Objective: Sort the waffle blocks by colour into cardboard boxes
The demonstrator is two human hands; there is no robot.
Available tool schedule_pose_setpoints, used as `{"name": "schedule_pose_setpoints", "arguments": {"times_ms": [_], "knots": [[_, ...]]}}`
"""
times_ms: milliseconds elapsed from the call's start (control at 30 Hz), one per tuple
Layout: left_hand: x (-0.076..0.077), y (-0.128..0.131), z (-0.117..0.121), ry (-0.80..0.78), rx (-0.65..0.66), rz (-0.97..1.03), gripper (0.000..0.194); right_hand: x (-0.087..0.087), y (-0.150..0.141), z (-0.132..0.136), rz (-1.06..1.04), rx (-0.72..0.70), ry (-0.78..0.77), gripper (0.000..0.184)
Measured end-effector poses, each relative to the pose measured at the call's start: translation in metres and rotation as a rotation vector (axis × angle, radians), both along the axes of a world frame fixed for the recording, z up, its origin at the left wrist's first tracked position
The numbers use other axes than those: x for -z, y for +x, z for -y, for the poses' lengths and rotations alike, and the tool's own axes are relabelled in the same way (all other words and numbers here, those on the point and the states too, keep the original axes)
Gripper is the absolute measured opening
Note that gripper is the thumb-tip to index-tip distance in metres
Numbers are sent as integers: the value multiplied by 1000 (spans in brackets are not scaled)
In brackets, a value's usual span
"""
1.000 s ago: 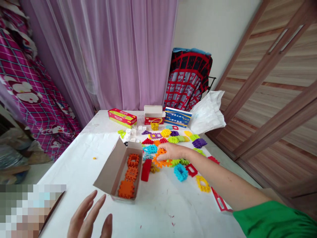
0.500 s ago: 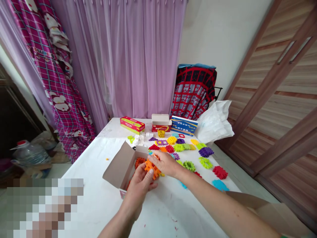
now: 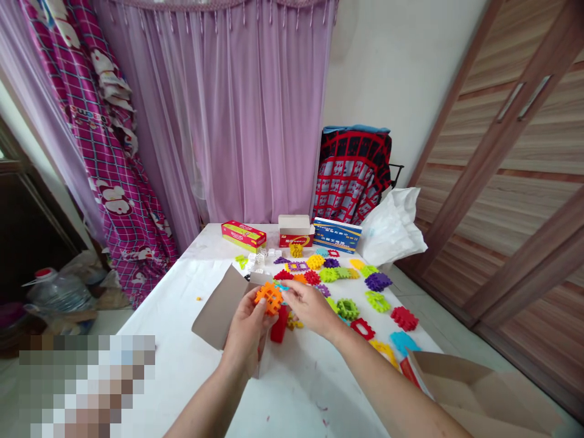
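Head camera shows the left hand (image 3: 249, 322) alone gripping the orange interlocking plastic piece (image 3: 269, 298) near the open cardboard box (image 3: 221, 307); before, both hands held it. The right hand (image 3: 312, 307) is just beside, fingers narrow, but I cannot tell if they pinch something.

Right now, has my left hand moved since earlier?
Yes, your left hand went forward and right, from the near side of the grey-flapped box to above it.

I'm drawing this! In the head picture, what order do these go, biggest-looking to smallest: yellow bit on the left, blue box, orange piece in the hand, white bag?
White bag
Blue box
Orange piece
Yellow bit
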State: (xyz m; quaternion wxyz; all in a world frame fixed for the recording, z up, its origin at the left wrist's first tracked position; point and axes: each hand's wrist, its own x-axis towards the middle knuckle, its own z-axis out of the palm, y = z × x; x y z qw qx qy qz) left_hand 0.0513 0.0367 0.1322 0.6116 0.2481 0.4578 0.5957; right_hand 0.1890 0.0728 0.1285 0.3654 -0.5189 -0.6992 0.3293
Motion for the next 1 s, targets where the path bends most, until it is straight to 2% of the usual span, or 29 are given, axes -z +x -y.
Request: {"name": "schedule_pose_setpoints", "arguments": {"times_ms": [100,200,300,333,400,500,567,733,900,1000], "knots": [[0,1,0,22,-8,9,24,5,-5,2,-78,-46,12,28],[0,3,0,26,-6,10,28,9,-10,-3,-172,-4,-90,29],[-3,2,-3,1,4,6,33,7,-13,-6,-105,49,-145,31],[-4,0,-5,-8,5,5,35,4,-13,-5,-41,59,-103,32],[-5,-3,-8,-25,8,2,39,-2,-13,0,120,55,76,39],[-5,-9,-13,-42,5,-7,44,-11,-16,7,375,-32,335,58],[-5,-11,-15,-51,7,-18,45,-15,-20,8,508,-65,380,56],[-5,-12,-19,-44,24,-42,43,-15,-29,-1,615,-38,332,35],[-8,-18,-25,-27,52,-69,41,-15,-33,-13,498,-57,250,38],[-12,-28,-22,-39,92,-97,49,-16,-35,-18,401,-73,169,41]]}}
